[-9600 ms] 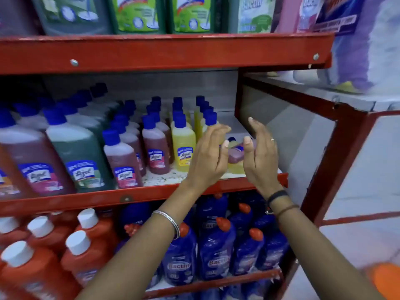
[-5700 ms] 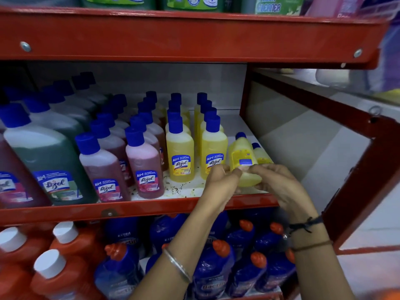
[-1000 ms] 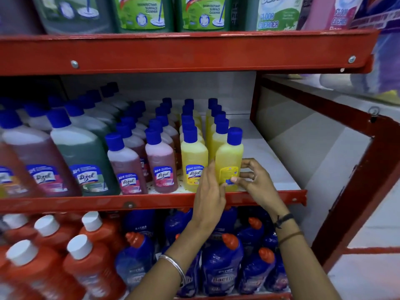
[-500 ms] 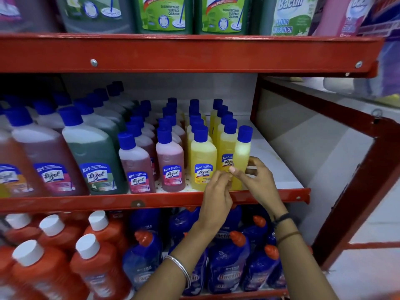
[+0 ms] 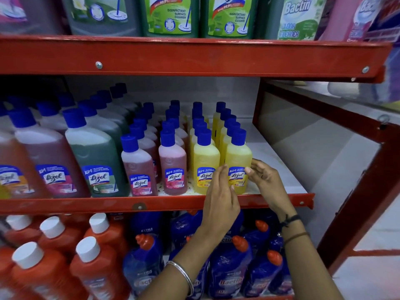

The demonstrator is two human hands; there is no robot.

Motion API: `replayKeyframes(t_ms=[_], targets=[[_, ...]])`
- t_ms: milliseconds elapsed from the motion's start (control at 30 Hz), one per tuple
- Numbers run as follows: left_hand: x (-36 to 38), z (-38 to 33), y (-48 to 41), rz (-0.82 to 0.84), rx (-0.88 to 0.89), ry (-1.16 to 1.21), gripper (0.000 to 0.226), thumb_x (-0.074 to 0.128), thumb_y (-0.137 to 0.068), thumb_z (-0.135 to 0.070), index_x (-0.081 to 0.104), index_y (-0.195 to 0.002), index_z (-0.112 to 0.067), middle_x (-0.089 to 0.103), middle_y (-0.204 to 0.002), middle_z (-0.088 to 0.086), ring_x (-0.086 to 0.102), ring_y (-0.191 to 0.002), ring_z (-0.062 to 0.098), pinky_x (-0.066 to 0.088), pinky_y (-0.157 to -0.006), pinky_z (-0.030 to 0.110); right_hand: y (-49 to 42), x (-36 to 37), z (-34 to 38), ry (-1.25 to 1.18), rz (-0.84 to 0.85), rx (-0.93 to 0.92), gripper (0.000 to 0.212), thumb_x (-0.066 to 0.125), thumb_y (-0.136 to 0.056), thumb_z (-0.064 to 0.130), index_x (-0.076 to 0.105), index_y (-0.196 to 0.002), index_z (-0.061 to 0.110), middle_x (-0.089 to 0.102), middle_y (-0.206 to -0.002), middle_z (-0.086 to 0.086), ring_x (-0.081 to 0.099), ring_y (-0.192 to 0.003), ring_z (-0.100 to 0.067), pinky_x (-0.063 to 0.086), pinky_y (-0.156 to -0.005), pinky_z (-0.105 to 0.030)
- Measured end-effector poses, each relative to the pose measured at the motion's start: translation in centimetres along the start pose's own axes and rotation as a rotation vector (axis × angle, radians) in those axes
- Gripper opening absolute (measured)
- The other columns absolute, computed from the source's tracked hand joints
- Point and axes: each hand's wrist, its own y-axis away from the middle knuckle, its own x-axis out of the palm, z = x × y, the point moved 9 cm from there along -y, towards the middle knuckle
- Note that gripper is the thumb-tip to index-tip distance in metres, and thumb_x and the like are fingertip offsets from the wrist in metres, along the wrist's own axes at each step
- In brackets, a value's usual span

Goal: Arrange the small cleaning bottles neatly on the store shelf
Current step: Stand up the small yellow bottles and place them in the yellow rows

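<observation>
A small yellow bottle (image 5: pixel 238 161) with a blue cap stands upright at the front right of the middle shelf (image 5: pixel 151 205), label facing out. It heads the right row of small yellow bottles (image 5: pixel 205 161). My left hand (image 5: pixel 220 191) is raised with its fingers straight, just left of this bottle's label. My right hand (image 5: pixel 265 180) is on the bottle's right, fingers loosely apart, with the fingertips at the bottle's side. Neither hand wraps around the bottle. Small pink bottles (image 5: pixel 173 165) stand in rows to the left.
Large pink and green bottles (image 5: pixel 97 156) fill the left of the middle shelf. White shelf surface (image 5: pixel 272 167) lies to the right of the yellow rows. Big cleaner bottles (image 5: pixel 171 16) stand on the top shelf. Orange bottles (image 5: pixel 91 267) and blue bottles (image 5: pixel 229 267) fill the shelf below.
The front right yellow bottle has been turned from edge-on so its label faces out, level with its neighbour. Both hands have loosened from it and now flank it.
</observation>
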Motion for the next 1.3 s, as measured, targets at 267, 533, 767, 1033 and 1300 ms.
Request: replayKeyframes(t_ms=[267,533,767,1033,1300], targets=[[1.8,0.7,-0.4,0.059,-0.136,-0.139,0.059,0.044,-0.095,-0.015,0.013,-0.144,-0.009,0.045,-0.140,0.011,0.046,-0.125,0.024,0.036,-0.103,0.042,0.6,0.0,-0.3,0.113,-0.055,-0.004,0.022,0.051,-0.093,0.027,0.064,-0.107,0.014,0.071,-0.100,0.004,0.068,-0.093,-0.010,0.054,-0.089,-0.033],[1.3,0.5,0.6,0.073,-0.145,-0.128,0.060,0.041,-0.093,-0.009,0.011,-0.145,-0.010,0.046,-0.138,0.008,0.046,-0.124,0.022,0.030,-0.105,0.040,1.4,-0.5,-0.6,0.236,-0.082,0.012,0.027,0.046,-0.094,0.035,0.063,-0.104,0.016,0.071,-0.096,-0.001,0.069,-0.091,-0.016,0.057,-0.085,-0.040],[0.1,0.9,1.8,0.053,-0.087,-0.066,0.042,0.042,-0.093,-0.007,0.036,-0.134,-0.008,0.052,-0.132,0.009,0.046,-0.125,0.022,0.029,-0.113,0.041,3.7,0.3,0.4,0.203,-0.092,-0.026,0.027,0.050,-0.094,0.026,0.058,-0.117,0.015,0.066,-0.108,0.008,0.063,-0.095,0.008,0.051,-0.083,-0.013],[-4.7,2.7,1.2,-0.100,-0.145,-0.025,0.062,0.046,-0.090,-0.007,0.013,-0.143,-0.002,0.014,-0.151,0.020,0.021,-0.140,0.032,0.028,-0.114,0.047,8.3,6.7,5.7,0.280,-0.170,-0.212,0.050,0.039,-0.091,0.046,0.054,-0.128,0.015,0.054,-0.130,0.010,0.049,-0.117,0.006,0.034,-0.097,-0.005],[-2.7,5.6,0.3,0.148,-0.248,-0.170,0.091,0.049,-0.091,-0.046,-0.020,-0.143,-0.016,0.036,-0.145,0.010,0.036,-0.130,0.021,0.028,-0.106,0.042,6.1,10.4,2.4,0.307,-0.116,0.186,0.087,0.011,-0.078,0.072,0.015,-0.149,0.023,0.024,-0.158,0.001,0.027,-0.143,-0.014,0.024,-0.109,-0.030]])
